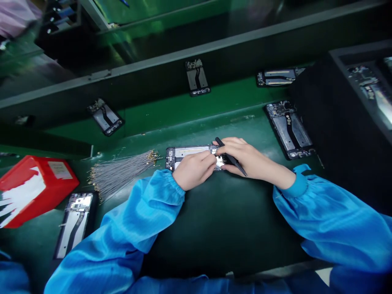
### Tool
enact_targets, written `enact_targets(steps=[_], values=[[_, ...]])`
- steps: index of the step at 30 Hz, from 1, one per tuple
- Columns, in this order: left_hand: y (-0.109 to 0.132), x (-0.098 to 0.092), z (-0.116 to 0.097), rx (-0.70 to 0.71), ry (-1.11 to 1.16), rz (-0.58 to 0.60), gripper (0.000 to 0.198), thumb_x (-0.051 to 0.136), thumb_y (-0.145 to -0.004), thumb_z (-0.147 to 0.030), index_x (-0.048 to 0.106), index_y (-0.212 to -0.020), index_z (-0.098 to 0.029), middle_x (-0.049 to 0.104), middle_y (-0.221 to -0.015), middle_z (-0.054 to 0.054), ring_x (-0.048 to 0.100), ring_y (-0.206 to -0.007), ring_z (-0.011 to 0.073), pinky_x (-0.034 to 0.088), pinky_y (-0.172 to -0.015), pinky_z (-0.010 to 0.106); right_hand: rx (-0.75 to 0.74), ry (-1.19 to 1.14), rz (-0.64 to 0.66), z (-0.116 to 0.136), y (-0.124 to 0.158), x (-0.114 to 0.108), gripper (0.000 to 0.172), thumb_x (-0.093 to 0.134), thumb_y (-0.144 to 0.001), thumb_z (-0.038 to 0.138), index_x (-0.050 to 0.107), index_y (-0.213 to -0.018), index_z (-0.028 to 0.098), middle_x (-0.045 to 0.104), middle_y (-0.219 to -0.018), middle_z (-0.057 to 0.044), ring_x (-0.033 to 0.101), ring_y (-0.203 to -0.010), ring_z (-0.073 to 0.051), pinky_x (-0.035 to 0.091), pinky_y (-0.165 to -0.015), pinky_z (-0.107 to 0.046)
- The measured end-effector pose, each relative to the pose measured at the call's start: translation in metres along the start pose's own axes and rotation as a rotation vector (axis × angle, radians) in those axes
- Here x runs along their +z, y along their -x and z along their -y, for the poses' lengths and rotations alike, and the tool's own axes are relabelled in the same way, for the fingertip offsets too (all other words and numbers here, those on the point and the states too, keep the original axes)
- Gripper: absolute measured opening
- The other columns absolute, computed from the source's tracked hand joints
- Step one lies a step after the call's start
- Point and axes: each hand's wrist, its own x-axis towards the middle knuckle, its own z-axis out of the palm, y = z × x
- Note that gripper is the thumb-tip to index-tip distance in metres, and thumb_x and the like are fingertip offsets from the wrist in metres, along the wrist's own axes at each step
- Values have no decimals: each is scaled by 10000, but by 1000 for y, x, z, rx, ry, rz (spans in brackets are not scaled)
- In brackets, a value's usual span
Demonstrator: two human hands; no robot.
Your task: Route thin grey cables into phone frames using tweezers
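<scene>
An opened phone [190, 151] lies crosswise on the green bench, its inner metal plate and circuit board bare. My left hand [197, 167] rests over its middle, fingers closed in a pinch at the board; whatever they hold is hidden. At the phone's right end is my right hand [245, 157], its thumb and fingers about the edge. A slim black tool [235, 163] is held in it, slanting down to the right; its exact kind is unclear. Left of the phone lies a bundle of thin grey cables [122, 173] with gold-coloured ends.
A red bin [63, 192] with white pieces stands at the left, near another opened phone [73, 224]. More phones lie beyond: one at back left [105, 117], one at centre [197, 77], two at right [289, 128]. A black box [333, 106] rises at the right.
</scene>
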Motion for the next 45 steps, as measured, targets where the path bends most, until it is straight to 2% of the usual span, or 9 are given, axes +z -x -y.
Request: enact_targets(steps=[5,12,22,26,32,35,39,41,45], values=[[-1,2,-4,-44,24,-19,219,347,-878,-209,536,-791,-142,539,-739,25,512,-627,113,446,-597,224,25,39,20,5,2,1,270,540,-771,208,505,-1037,191,516,-1167,-126,391,-1158,-267,374,-905,-442],[13,2,-11,9,80,-41,250,357,-884,-184,584,-982,-151,561,-746,30,527,-646,114,440,-599,227,50,-19,29,8,2,3,278,508,-768,163,475,-1042,194,493,-1172,-123,368,-1159,-259,370,-903,-438],[19,5,-14,55,112,-113,219,402,-857,-150,596,-956,-134,582,-727,27,508,-627,117,399,-575,242,75,-47,79,5,0,-1,324,551,-742,164,464,-1052,195,485,-1168,-115,365,-1142,-263,357,-907,-424],[20,5,-15,83,63,-109,213,400,-860,-156,596,-938,-130,571,-713,24,503,-623,119,393,-575,247,78,-2,90,6,-4,-2,341,541,-722,154,460,-1050,193,478,-1162,-110,364,-1119,-270,348,-890,-415],[16,3,-20,131,-155,-104,220,386,-869,-148,604,-898,-136,545,-667,15,503,-627,135,369,-557,267,110,107,133,10,-10,2,341,500,-672,168,454,-1008,206,469,-1094,-103,398,-1003,-281,357,-787,-400],[16,-3,-13,167,-151,-69,225,388,-875,-169,610,-915,-161,557,-692,16,499,-650,137,395,-594,269,119,120,137,9,-9,3,355,499,-663,164,443,-1011,207,463,-1101,-99,397,-1000,-277,353,-783,-393],[25,-9,7,151,57,-29,268,365,-876,-160,608,-987,-176,561,-766,32,498,-711,121,438,-672,242,122,77,160,6,-9,0,365,527,-680,181,419,-1026,221,467,-1118,-89,388,-1017,-280,352,-790,-394],[29,-9,15,134,128,-33,297,347,-878,-153,614,-1005,-183,541,-767,33,493,-711,112,443,-671,225,127,59,172,5,-10,-1,362,550,-694,208,412,-1029,221,464,-1129,-90,379,-1032,-284,350,-803,-401],[31,-5,18,152,110,-41,312,357,-868,-140,623,-1021,-195,501,-738,25,466,-675,108,432,-638,218,149,63,180,6,-14,-2,356,583,-702,255,416,-1014,219,457,-1126,-92,363,-1050,-291,342,-814,-410]])
